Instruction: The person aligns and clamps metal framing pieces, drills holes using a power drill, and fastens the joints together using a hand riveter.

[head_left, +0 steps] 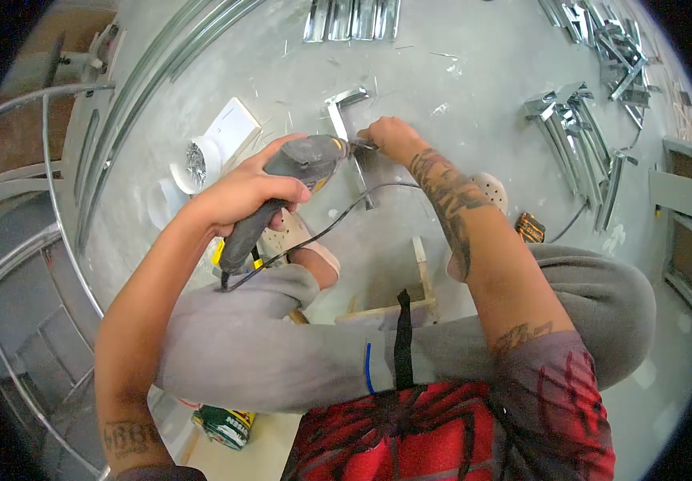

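Observation:
My left hand (258,188) is wrapped round the grip of a grey corded power drill (306,163), whose tip points right. My right hand (391,138) is closed by the drill's tip, at a metal bracket (336,120) lying on the grey floor between my feet. The fingers pinch a metal piece there, partly hidden by the hand and the tool. The black cord (338,218) runs from the base of the drill's handle across to the right.
A white tub of screws (195,163) stands left beside a white board (232,128). Metal profiles (564,132) lie in piles on the right, with more pieces (351,20) at the top. Long metal strips (133,100) and a metal frame (49,168) are at the left.

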### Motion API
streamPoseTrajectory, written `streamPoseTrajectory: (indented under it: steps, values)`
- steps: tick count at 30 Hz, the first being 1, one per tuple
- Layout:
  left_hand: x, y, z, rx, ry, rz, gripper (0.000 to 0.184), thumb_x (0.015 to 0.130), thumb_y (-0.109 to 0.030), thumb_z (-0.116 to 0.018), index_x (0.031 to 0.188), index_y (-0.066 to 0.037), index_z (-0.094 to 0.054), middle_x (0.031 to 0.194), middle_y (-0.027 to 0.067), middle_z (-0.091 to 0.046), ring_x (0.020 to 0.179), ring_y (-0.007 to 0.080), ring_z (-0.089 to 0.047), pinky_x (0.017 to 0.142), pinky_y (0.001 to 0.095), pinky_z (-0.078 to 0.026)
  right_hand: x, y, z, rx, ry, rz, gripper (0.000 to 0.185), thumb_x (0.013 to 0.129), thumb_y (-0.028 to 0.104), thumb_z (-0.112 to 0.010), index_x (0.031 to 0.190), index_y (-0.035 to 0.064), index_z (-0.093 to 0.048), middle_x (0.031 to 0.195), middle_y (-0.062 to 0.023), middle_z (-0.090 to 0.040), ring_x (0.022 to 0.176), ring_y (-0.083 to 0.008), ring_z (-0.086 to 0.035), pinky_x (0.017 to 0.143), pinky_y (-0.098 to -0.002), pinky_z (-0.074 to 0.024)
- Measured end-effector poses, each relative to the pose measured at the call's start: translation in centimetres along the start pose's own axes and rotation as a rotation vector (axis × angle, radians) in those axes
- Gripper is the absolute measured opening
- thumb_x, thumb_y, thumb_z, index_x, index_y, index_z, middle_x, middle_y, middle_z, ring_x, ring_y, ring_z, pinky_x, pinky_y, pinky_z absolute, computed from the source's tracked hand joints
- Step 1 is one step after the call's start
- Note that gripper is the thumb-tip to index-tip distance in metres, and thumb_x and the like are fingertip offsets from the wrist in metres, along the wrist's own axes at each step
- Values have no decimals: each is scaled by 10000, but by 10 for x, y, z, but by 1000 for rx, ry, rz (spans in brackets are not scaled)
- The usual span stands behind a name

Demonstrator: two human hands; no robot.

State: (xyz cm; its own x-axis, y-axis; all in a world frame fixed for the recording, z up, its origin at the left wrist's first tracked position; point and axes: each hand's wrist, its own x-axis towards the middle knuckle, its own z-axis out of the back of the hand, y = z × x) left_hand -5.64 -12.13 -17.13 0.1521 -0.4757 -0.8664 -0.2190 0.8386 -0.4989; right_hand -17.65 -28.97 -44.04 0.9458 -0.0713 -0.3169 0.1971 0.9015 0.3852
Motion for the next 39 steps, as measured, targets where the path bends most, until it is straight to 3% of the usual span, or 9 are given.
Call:
streamPoseTrajectory:
  steps: [6, 9, 12, 14, 20, 24, 27, 34, 39]
  values:
    - [-37, -5, 8, -127, 8, 1, 810, 731, -104, -687, 1459, -168, -338, 976, 71, -550, 739, 138, -555, 601, 285, -493, -5, -3, 13, -35, 46, 54, 266, 885, 122, -531, 1096, 209, -667, 929, -90, -690, 909, -298, -675, 784, -401, -552]
    - [-26, 37, 28, 399, -175, -485, 905, 661, -71, -710, 1471, -200, -328, 1078, 91, -559, 791, 198, -579, 738, 344, -509, -14, -14, 8, 15, -108, 92, 294, 867, 98, -537, 1112, 208, -657, 928, -103, -688, 917, -297, -670, 789, -409, -543]
    - [1, 59, 14, 632, -375, -349, 931, 648, -86, -702, 1478, -261, -318, 1218, 170, -553, 927, 250, -627, 850, 396, -499, -22, -30, 20, 21, -129, 62, 312, 858, 90, -542, 1124, 209, -654, 928, -106, -689, 910, -296, -670, 780, -415, -538]
    - [40, 81, 9, 817, -568, -219, 987, 621, -77, -740, 1444, -423, -320, 984, 174, -548, 835, 341, -613, 785, 415, -495, -25, -38, 19, 61, -148, -59, 335, 861, 91, -535, 1154, 207, -646, 963, -113, -689, 918, -302, -666, 791, -426, -532]
    - [147, 141, -4, 1037, -875, -357, 988, 664, -140, -789, 1452, -456, -285, 1011, 172, -519, 880, 331, -590, 791, 460, -477, -41, -49, 34, 165, -196, -269, 388, 862, 66, -509, 1208, 194, -627, 1051, -148, -671, 953, -336, -650, 808, -437, -523]
    - [172, 169, -12, 992, -877, -272, 1005, 682, -204, -800, 1466, -467, -228, 1050, 184, -508, 951, 365, -581, 846, 468, -463, -45, -71, 36, 254, -238, -189, 403, 828, 44, -541, 1216, 125, -615, 1059, -182, -659, 979, -362, -633, 849, -429, -509]
    - [170, 189, -6, 924, -854, -453, 1026, 681, -211, -807, 1476, -459, -208, 1055, 189, -503, 942, 373, -573, 853, 477, -457, -42, -70, 41, 350, -242, -134, 426, 797, 38, -574, 1219, 83, -606, 1055, -217, -651, 987, -384, -625, 863, -424, -503]
    - [110, 120, 88, 1218, -292, -464, 719, 832, -451, -632, 1462, -360, -298, 1262, 279, -507, 1066, 430, -580, 875, 493, -477, -25, -82, 36, 155, -597, -234, 474, 752, -20, -542, 1218, 48, -594, 1081, -209, -596, 1026, -389, -546, 913, -429, -448]
    - [47, 125, 206, 1148, -620, -240, 277, 845, -316, -599, 1021, -112, -658, 928, 157, -679, 916, 343, -644, 783, 467, -503, -31, 3, 85, 178, -731, -130, 418, 736, -49, -522, 1131, 50, -614, 1013, -173, -560, 976, -350, -511, 861, -432, -437]
